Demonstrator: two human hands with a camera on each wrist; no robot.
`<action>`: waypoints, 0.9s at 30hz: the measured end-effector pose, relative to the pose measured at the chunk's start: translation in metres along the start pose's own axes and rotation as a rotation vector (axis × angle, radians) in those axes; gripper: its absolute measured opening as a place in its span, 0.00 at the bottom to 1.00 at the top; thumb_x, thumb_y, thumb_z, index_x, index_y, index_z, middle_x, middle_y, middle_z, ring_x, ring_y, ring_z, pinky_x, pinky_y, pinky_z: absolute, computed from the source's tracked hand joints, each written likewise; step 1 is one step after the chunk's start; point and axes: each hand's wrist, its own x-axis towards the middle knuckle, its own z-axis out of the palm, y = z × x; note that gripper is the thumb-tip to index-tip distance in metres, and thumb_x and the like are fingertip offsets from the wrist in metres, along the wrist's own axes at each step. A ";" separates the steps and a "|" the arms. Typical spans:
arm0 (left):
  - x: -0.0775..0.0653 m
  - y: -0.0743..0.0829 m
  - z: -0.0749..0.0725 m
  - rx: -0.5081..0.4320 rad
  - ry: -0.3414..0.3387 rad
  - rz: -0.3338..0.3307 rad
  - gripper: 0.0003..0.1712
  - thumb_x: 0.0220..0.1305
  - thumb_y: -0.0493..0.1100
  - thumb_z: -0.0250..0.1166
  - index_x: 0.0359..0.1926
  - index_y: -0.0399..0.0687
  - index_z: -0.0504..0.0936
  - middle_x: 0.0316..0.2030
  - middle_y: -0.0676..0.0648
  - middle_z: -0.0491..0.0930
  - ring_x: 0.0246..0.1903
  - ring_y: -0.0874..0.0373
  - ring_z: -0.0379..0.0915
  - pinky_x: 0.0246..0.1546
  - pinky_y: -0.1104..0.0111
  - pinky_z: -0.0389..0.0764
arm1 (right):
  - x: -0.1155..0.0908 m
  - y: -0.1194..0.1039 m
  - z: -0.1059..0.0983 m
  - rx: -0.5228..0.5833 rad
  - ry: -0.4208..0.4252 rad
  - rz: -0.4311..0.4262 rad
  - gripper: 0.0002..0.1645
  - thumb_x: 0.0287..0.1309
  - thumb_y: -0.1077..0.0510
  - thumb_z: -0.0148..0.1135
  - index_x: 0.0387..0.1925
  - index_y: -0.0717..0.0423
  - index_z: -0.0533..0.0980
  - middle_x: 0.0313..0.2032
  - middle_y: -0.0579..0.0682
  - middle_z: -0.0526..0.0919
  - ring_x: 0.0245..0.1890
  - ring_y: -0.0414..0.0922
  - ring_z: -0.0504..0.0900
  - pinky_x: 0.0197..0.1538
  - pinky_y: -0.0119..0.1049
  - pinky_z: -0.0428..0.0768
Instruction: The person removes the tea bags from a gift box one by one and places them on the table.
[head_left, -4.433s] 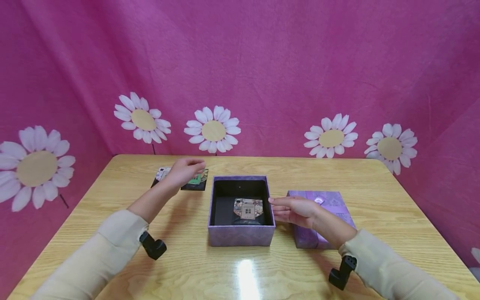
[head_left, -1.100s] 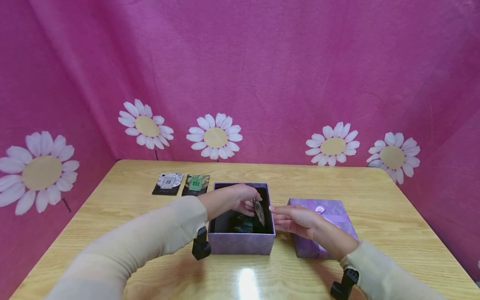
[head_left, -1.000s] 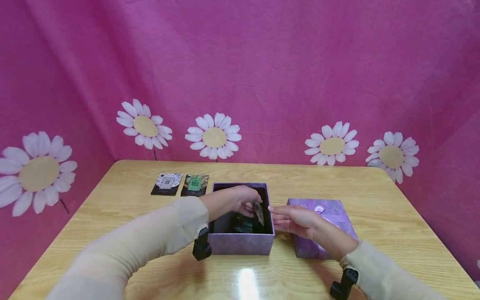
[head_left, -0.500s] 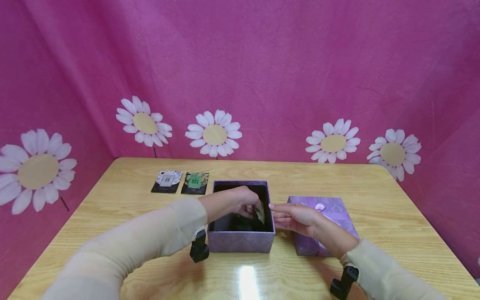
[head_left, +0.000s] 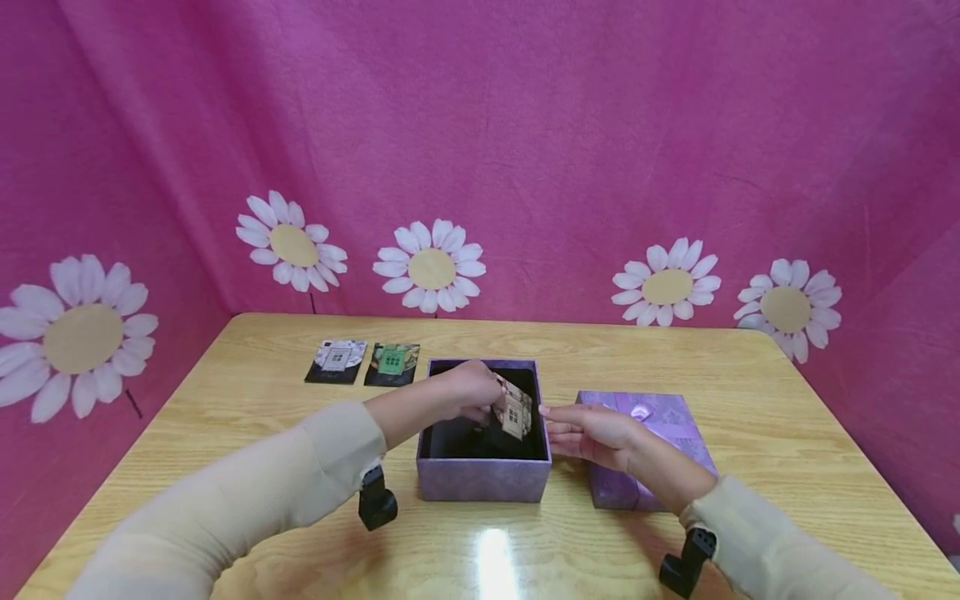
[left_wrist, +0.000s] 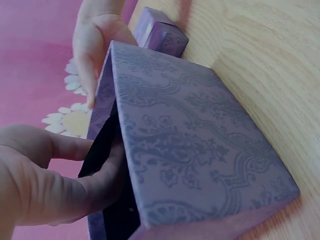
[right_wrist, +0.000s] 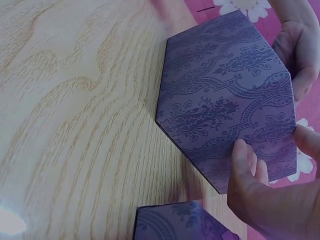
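Observation:
In the head view my left hand [head_left: 471,392] reaches into a lidless purple box [head_left: 480,482] and pinches a flat dark packet [head_left: 516,412] with a flowery, beige-labelled face. The packet is tilted, its labelled face turned up. From the left wrist view, the thumb and fingers [left_wrist: 107,175] hold the packet's black back at the box opening. My right hand [head_left: 592,433] stays at the box's right side. Its straight fingers [right_wrist: 241,155] touch the patterned outer wall, while the thumb rests at the rim. The dark box floor is partly hidden by the left hand and packet.
Two similar packets, one with a white top [head_left: 337,360] and one with a green label [head_left: 392,363], lie on the wooden table [head_left: 262,433] left of the box. A purple lid [head_left: 660,417] with a ribbon bow sits right of it, beside the right forearm.
Earlier the left hand was over the packets on the table; it then moved into the box and took hold of the flowery packet. Now it has raised and turned it face up. The right hand stays put.

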 end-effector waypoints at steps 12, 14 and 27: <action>-0.015 -0.005 -0.017 0.030 0.041 0.115 0.14 0.62 0.31 0.59 0.48 0.30 0.78 0.40 0.43 0.79 0.37 0.59 0.75 0.43 0.64 0.83 | -0.001 0.000 0.000 -0.005 0.007 0.001 0.23 0.62 0.53 0.62 0.50 0.65 0.70 0.32 0.46 0.86 0.36 0.39 0.85 0.49 0.33 0.84; -0.016 -0.007 -0.021 0.006 0.052 0.134 0.13 0.62 0.31 0.58 0.47 0.29 0.79 0.37 0.45 0.78 0.36 0.60 0.75 0.47 0.62 0.83 | -0.001 0.000 0.000 -0.006 0.010 0.002 0.22 0.62 0.53 0.62 0.49 0.65 0.70 0.32 0.47 0.86 0.36 0.39 0.85 0.49 0.33 0.84; -0.031 -0.014 -0.051 -0.056 0.179 0.163 0.11 0.66 0.37 0.58 0.44 0.34 0.79 0.35 0.48 0.75 0.38 0.59 0.71 0.50 0.61 0.81 | -0.001 0.000 0.001 -0.030 0.023 0.003 0.25 0.62 0.52 0.61 0.52 0.67 0.70 0.32 0.46 0.86 0.35 0.38 0.85 0.48 0.33 0.84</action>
